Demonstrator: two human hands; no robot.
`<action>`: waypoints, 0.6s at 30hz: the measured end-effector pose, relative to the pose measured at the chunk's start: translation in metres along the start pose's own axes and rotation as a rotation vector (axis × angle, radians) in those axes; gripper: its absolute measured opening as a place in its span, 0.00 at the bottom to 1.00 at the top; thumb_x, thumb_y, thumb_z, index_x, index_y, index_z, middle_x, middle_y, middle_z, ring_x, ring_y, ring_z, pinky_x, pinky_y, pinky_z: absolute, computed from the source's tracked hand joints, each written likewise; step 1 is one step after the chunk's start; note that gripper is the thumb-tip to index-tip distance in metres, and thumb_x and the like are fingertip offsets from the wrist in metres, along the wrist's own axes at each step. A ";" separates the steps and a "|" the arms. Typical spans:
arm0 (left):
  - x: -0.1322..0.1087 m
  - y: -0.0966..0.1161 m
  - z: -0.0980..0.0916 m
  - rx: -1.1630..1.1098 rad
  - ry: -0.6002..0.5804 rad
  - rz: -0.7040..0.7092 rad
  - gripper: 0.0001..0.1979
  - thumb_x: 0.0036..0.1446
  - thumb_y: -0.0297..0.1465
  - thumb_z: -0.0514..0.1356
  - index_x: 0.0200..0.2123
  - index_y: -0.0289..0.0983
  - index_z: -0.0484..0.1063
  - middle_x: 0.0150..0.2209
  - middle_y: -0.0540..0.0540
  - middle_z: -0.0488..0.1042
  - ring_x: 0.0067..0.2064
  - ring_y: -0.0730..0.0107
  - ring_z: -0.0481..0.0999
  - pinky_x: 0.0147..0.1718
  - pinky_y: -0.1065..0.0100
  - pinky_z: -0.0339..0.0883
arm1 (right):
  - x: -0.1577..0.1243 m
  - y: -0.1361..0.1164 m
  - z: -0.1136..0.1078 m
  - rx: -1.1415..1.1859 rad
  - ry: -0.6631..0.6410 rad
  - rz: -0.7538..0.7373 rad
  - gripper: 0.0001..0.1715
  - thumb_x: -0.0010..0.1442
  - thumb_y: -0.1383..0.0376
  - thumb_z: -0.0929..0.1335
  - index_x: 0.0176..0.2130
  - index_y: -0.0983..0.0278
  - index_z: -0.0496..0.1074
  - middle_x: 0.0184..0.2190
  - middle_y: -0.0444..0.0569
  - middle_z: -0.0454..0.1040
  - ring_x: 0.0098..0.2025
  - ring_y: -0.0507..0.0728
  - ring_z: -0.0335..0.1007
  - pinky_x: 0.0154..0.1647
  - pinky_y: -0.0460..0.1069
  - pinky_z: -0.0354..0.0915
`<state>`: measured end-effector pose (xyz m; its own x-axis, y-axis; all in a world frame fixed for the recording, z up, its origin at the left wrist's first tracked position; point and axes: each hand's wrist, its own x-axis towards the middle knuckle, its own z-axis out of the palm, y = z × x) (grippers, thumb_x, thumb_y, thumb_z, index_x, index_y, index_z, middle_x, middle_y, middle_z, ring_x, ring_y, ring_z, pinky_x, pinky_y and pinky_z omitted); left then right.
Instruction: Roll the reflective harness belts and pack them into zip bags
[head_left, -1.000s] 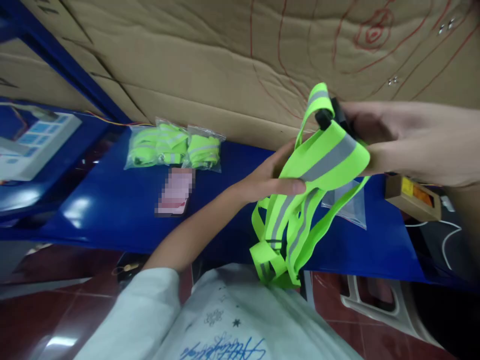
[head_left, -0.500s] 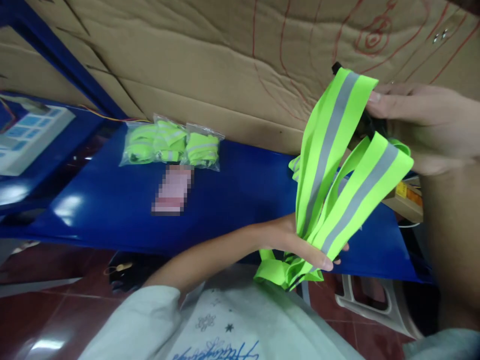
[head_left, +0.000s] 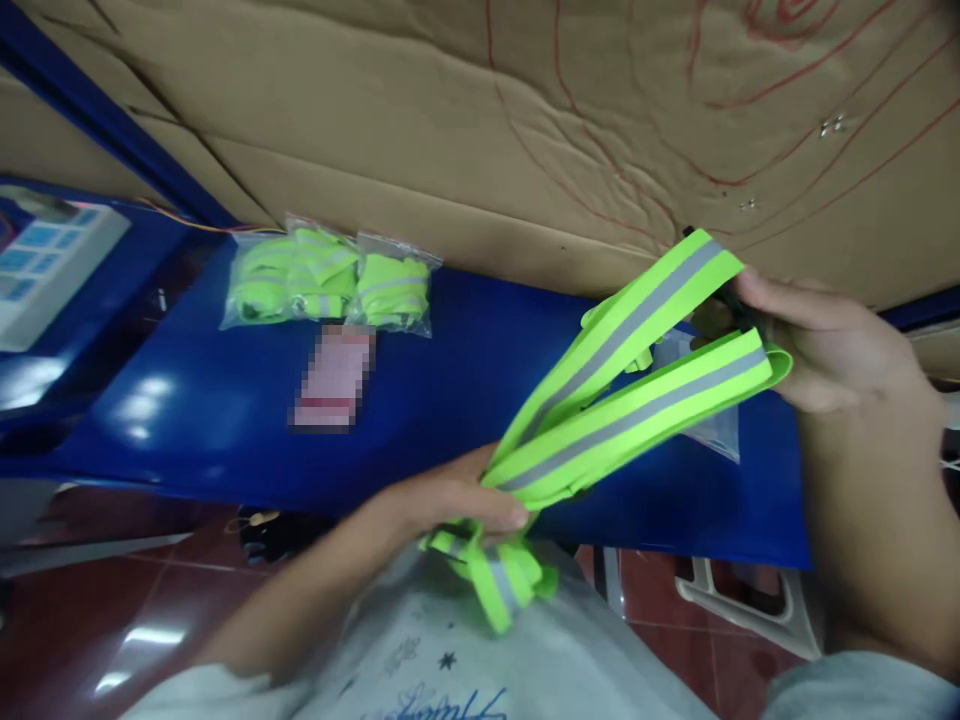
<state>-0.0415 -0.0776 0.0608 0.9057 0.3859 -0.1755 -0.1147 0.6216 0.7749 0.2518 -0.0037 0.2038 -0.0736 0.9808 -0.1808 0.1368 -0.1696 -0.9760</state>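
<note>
Fluorescent yellow-green reflective straps (head_left: 630, 425) with a grey stripe are stretched slantwise between my two hands. My left hand (head_left: 465, 500) is closed around their lower part, and loose ends dangle below it in front of my shirt. Higher up at the right, my right hand (head_left: 817, 335) pinches the folded upper end beside black buckle parts, which its fingers partly hide. Behind the straps, more yellow-green strap (head_left: 639, 358) and a clear plastic bag (head_left: 712, 430) lie on the blue table (head_left: 420, 400).
Several clear bags of folded yellow-green straps (head_left: 326, 280) lie along the table's back edge. A blurred-out pink item (head_left: 334, 380) is in front of them. A cardboard wall (head_left: 375, 120) rises behind. At far left is a white-and-blue box (head_left: 56, 260); a pale plastic stool (head_left: 750, 600) stands below right.
Both hands have come lower, my left one also shifting left toward my body. The straps now stretch out longer and lie flatter between them.
</note>
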 end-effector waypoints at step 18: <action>-0.084 0.034 -0.027 0.944 0.311 -0.555 0.15 0.52 0.35 0.57 0.43 0.38 0.74 0.38 0.48 0.79 0.40 0.60 0.78 0.36 0.67 0.69 | 0.014 0.147 0.033 0.116 0.055 0.103 0.23 0.46 0.53 0.83 0.38 0.60 0.78 0.38 0.44 0.79 0.40 0.52 0.72 0.43 0.47 0.67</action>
<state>-0.1322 -0.0700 0.0851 0.5801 0.4517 -0.6779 0.7428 0.0482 0.6677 0.2381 -0.0184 0.0534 -0.0102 0.9608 -0.2770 0.0252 -0.2767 -0.9606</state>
